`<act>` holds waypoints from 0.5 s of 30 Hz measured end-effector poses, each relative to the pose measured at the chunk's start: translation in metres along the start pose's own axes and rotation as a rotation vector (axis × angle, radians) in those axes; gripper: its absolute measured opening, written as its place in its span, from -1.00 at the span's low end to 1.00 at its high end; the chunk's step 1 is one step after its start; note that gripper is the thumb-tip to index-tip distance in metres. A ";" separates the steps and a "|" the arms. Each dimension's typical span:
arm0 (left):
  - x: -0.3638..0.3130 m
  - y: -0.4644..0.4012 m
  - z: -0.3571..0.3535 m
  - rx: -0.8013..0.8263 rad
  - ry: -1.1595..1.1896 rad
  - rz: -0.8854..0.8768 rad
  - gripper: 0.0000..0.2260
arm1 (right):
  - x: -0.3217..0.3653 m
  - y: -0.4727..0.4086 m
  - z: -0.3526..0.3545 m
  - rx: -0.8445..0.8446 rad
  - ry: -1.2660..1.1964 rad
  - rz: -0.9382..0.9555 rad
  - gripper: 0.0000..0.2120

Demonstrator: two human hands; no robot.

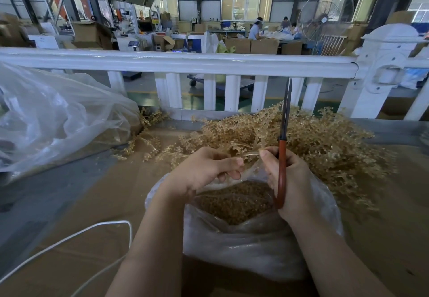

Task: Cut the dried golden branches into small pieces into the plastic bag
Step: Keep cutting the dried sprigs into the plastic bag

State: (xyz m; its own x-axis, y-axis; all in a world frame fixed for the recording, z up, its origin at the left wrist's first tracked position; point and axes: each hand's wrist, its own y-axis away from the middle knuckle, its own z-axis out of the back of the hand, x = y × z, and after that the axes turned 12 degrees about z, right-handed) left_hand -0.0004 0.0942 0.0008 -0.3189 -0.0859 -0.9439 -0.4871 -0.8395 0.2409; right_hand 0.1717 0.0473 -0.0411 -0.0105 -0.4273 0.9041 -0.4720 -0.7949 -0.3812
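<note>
Head view: golden branches [290,134] just beyond both hands [209,169].

Two bare forearms rise from the bottom edge of the head view, with no sleeves, cuffs or gloves on the parts that show. The left hand [204,169] wears no ring, watch or bracelet, and neither does the right hand [290,176]. The fingers [236,162] are uncovered, and their nails are short, plain and unpainted. Both wrists are bare. Nothing of the person's clothing or upper arms comes into view.
</note>
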 end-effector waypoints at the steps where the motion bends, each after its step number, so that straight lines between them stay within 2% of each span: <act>1: 0.000 0.001 0.001 0.021 0.041 -0.009 -0.84 | 0.000 0.000 0.000 -0.002 0.000 -0.004 -0.96; 5: 0.001 0.001 0.002 0.085 0.202 -0.039 -0.89 | 0.000 0.001 0.000 -0.002 0.013 -0.012 -0.92; 9: 0.004 -0.002 0.001 0.090 0.281 -0.054 -0.83 | -0.001 0.002 0.000 0.024 0.030 0.005 -0.90; 12: 0.005 -0.003 0.000 0.038 0.352 -0.040 -0.86 | 0.001 0.003 -0.001 0.048 -0.001 0.022 -0.76; 15: 0.004 -0.004 0.001 -0.084 0.493 -0.043 -0.90 | 0.002 0.003 -0.001 0.057 -0.027 0.041 -0.62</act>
State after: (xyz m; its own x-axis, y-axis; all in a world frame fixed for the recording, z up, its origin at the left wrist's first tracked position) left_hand -0.0004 0.0983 -0.0033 0.1323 -0.2769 -0.9518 -0.4181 -0.8862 0.1997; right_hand 0.1697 0.0442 -0.0403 -0.0047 -0.4704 0.8825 -0.4210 -0.7995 -0.4284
